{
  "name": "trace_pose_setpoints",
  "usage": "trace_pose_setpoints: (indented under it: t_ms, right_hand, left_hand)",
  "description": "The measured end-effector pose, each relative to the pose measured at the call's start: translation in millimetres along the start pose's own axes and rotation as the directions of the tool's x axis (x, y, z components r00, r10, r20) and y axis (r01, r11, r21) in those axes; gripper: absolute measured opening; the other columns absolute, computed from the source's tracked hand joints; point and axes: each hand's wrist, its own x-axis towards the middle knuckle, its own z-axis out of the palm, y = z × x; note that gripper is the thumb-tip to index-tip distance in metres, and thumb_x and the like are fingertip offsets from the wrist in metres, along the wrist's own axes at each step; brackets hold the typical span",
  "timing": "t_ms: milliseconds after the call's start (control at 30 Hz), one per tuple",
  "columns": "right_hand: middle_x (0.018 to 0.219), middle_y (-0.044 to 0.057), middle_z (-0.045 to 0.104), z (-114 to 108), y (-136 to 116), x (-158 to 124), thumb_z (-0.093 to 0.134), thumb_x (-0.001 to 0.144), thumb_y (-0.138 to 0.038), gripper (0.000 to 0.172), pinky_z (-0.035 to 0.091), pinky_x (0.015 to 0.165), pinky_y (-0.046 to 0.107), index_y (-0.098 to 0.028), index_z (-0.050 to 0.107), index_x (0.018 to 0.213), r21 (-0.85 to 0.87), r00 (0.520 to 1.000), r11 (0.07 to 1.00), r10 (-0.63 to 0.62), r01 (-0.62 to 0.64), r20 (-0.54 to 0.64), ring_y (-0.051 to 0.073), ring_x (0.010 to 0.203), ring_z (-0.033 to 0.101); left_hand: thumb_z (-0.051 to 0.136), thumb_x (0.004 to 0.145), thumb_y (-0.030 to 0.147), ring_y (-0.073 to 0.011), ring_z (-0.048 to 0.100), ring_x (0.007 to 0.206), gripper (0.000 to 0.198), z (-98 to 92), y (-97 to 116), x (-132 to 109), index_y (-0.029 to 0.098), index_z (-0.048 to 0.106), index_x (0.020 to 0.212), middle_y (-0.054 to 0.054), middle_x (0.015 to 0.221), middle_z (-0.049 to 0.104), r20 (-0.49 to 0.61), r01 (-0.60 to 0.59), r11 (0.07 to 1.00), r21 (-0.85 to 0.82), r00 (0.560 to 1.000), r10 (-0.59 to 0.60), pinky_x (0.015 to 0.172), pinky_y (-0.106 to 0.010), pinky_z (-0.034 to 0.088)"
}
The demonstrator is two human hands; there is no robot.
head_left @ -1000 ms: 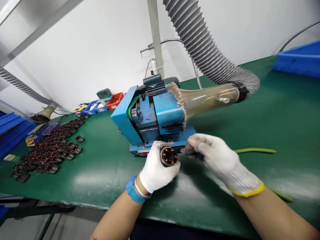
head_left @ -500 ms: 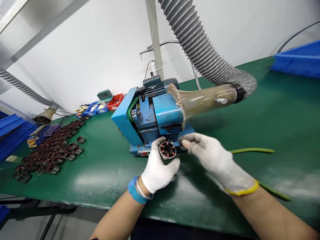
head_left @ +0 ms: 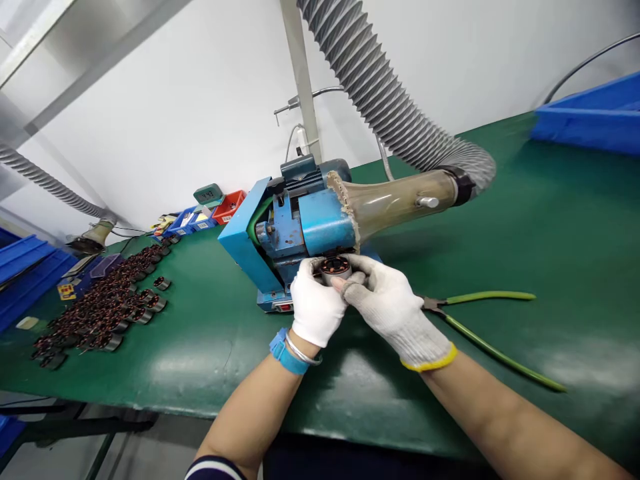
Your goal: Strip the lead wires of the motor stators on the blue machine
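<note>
Between gloved hands (head_left: 319,303), apparently a wound stator (head_left: 335,268)

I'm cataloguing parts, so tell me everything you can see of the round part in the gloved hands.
The round part is a short ring with a silvery, metal-looking outer wall. Its dark interior shows copper-coloured patches around the middle; finer detail is too small to tell. The open face tilts up toward the camera. The left hand and right hand hold it from either side, at the front of the blue machine; whether it touches the machine is unclear.
</note>
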Motion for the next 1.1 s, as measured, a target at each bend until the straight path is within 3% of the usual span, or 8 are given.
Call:
trace_pose_setpoints:
  t_ms: [267,433,600,733,800,867,967,1100]
  right_hand:
    - [0.092,0.007,0.073,-1,6,3,0.068,0.071,-0.037,0.055,0.059,0.083,0.031,-0.012,0.067,0.12,0.082,1.0,0.996,-0.028,0.029,-0.012,0.02,0.086,0.069]
    - [0.094,0.011,0.074,-4,2,-10,0.072,0.065,-0.038,0.054,0.06,0.074,0.031,-0.012,0.068,0.113,-0.022,0.998,1.0,-0.017,0.016,-0.057,0.021,0.081,0.07]
    - [0.101,0.01,0.072,-10,6,-29,0.074,0.07,-0.038,0.044,0.06,0.079,0.031,-0.016,0.068,0.107,-0.132,0.965,0.956,-0.258,0.261,0.042,0.022,0.09,0.071]
    - [0.094,0.007,0.072,-16,4,-28,0.065,0.083,-0.036,0.022,0.057,0.081,0.03,-0.019,0.071,0.095,-0.199,0.909,0.887,-0.412,0.416,0.061,0.018,0.087,0.068]
    - [0.08,0.006,0.069,-21,3,-22,0.063,0.084,-0.038,0.02,0.056,0.07,0.028,-0.019,0.07,0.083,-0.184,0.952,0.935,-0.305,0.304,0.022,0.016,0.073,0.065]
    - [0.067,0.004,0.064,-25,1,-15,0.067,0.077,-0.046,0.028,0.053,0.057,0.026,-0.018,0.064,0.073,-0.005,0.993,0.998,-0.067,0.066,-0.094,0.014,0.06,0.059]
    - [0.066,0.002,0.062,-25,1,-9,0.072,0.064,-0.055,0.039,0.056,0.059,0.027,-0.02,0.058,0.073,0.294,0.953,0.948,0.196,-0.123,-0.232,0.013,0.058,0.059]
    - [0.094,0.01,0.072,-10,8,-15,0.078,0.063,-0.05,0.047,0.06,0.079,0.032,-0.017,0.069,0.095,0.184,0.98,0.97,0.179,-0.16,-0.091,0.021,0.085,0.069]
  left_hand:
    - [0.088,0.061,0.035,-0.0187,0.068,0.077,0.043,6.5,1,3,0.021,0.058,0.089,-0.003,0.084,0.073,-0.048,-0.045,0.995,0.091,0.998,0.049,0.073,-0.029,0.053]
    - [0.089,0.059,0.033,-0.0165,0.065,0.071,0.044,3.4,2,-13,0.02,0.057,0.088,-0.001,0.079,0.07,-0.017,-0.036,0.998,0.054,0.999,0.037,0.069,-0.028,0.053]
    - [0.087,0.061,0.029,-0.0171,0.067,0.078,0.046,-12.6,-13,-38,0.021,0.057,0.094,-0.001,0.087,0.07,0.021,-0.129,0.992,-0.008,0.991,0.129,0.076,-0.03,0.054]
    - [0.083,0.067,0.029,-0.0168,0.067,0.078,0.041,-18.5,-20,-44,0.021,0.055,0.096,-0.002,0.088,0.069,0.067,-0.111,0.994,0.012,0.992,0.11,0.075,-0.03,0.054]
    - [0.081,0.069,0.028,-0.0169,0.067,0.08,0.042,-17.9,-19,-43,0.022,0.053,0.099,-0.002,0.09,0.068,0.079,-0.09,0.996,0.026,0.993,0.087,0.076,-0.031,0.054]
    - [0.08,0.068,0.024,-0.0157,0.065,0.078,0.043,-16.7,-17,-42,0.022,0.049,0.098,-0.001,0.089,0.066,0.076,-0.076,0.997,0.033,0.994,0.073,0.076,-0.031,0.054]
    - [0.077,0.068,0.019,-0.0137,0.061,0.074,0.041,-16.3,-15,-40,0.022,0.046,0.096,0.001,0.086,0.062,0.063,-0.044,0.999,0.032,0.997,0.042,0.075,-0.03,0.053]
    - [0.072,0.073,0.019,-0.0197,0.065,0.099,0.052,-18.1,-19,-36,0.02,0.046,0.118,-0.008,0.111,0.065,0.139,-0.003,0.998,-0.062,0.99,0.012,0.093,-0.037,0.053]
